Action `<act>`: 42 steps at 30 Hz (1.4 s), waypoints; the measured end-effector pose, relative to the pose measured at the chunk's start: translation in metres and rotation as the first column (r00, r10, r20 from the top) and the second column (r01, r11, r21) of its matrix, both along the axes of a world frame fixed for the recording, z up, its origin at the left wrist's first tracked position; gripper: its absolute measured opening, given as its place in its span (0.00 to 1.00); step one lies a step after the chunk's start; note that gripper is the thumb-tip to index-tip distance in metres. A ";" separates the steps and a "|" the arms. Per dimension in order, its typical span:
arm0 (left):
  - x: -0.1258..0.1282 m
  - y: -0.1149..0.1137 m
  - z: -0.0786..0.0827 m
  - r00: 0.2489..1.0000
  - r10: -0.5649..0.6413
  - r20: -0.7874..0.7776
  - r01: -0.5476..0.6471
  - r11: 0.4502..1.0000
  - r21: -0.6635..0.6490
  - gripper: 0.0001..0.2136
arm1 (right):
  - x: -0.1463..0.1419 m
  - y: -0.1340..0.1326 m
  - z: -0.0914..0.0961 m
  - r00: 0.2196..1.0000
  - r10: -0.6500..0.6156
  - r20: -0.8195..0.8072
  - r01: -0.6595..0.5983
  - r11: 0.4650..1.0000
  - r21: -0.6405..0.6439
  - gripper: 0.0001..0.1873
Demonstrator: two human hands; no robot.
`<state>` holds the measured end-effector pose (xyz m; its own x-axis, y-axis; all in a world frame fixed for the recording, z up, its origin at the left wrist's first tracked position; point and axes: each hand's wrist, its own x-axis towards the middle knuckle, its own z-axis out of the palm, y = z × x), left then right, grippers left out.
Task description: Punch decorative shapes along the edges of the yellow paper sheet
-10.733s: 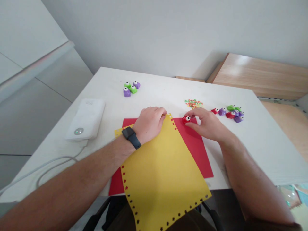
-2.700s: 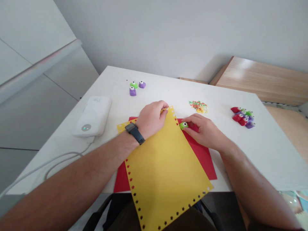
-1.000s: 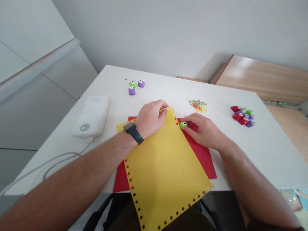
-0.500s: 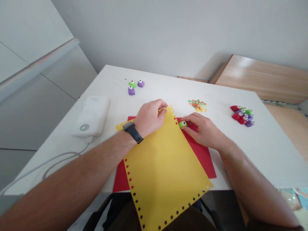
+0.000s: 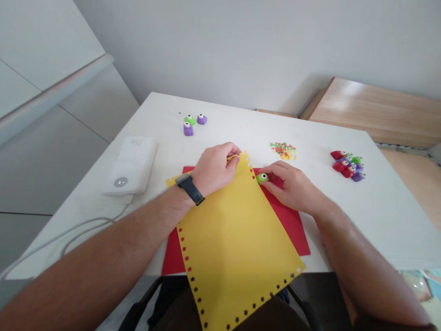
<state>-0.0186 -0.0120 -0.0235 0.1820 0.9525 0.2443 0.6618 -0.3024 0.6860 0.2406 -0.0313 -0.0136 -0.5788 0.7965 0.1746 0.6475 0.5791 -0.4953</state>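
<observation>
A yellow sheet of paper (image 5: 234, 239) with small shapes punched along its edges lies slanted over a red sheet (image 5: 292, 230). My left hand (image 5: 216, 168), with a dark watch at the wrist, pinches the far edge of the yellow sheet. Between the thumb and fingers of my right hand (image 5: 291, 184) is a green craft punch (image 5: 262, 178) with a white top, set at the sheet's right edge near the far corner. Red shows through the holes beside the punch.
Several purple and green punches (image 5: 188, 129) stand at the back left. Small paper cut-outs (image 5: 284, 151) are heaped beyond my right hand. More red, green and purple punches (image 5: 347, 166) cluster at right. A white power bank (image 5: 132, 168) with a cable sits at left on the white table (image 5: 379, 220).
Both hands, the yellow sheet and the green craft punch stay almost in place. The green light on the power bank is off now, and digits show on its top.
</observation>
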 end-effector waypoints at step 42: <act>0.001 0.002 -0.006 0.997 0.042 -0.070 -0.045 0.998 -0.038 0.08 | -0.002 -0.002 0.003 1.000 -0.009 0.007 0.009 1.000 0.011 0.12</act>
<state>-0.0174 -0.0104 -0.0298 0.1556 0.9685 0.1942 0.7200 -0.2459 0.6489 0.2381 -0.0335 -0.0103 -0.5732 0.7995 0.1797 0.6559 0.5790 -0.4843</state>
